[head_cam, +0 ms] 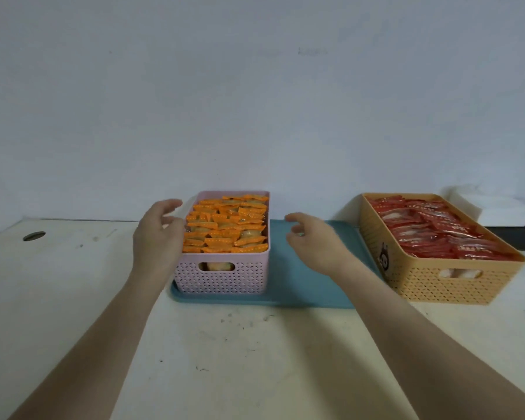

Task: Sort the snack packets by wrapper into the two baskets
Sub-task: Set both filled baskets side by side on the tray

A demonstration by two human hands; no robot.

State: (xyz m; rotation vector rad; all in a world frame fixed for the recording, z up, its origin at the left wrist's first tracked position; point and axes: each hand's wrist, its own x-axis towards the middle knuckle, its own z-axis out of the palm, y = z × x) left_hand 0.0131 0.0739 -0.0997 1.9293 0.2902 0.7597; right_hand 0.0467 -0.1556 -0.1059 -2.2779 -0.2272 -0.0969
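A pink perforated basket (222, 278) stands on the left part of a teal tray (297, 286) and is filled with several orange-wrapped snack packets (228, 228). An orange-tan perforated basket (437, 283) at the right holds several red-wrapped packets (434, 228). My left hand (158, 231) hovers at the pink basket's left wall, fingers loosely curved and holding nothing. My right hand (312, 241) hangs over the bare tray to the right of the pink basket, fingers relaxed and empty, a gap between it and the basket.
The white table (225, 359) is scuffed, with a round cable hole (34, 236) at the far left. White and dark items (509, 216) sit behind the tan basket at the right edge. A plain wall rises behind.
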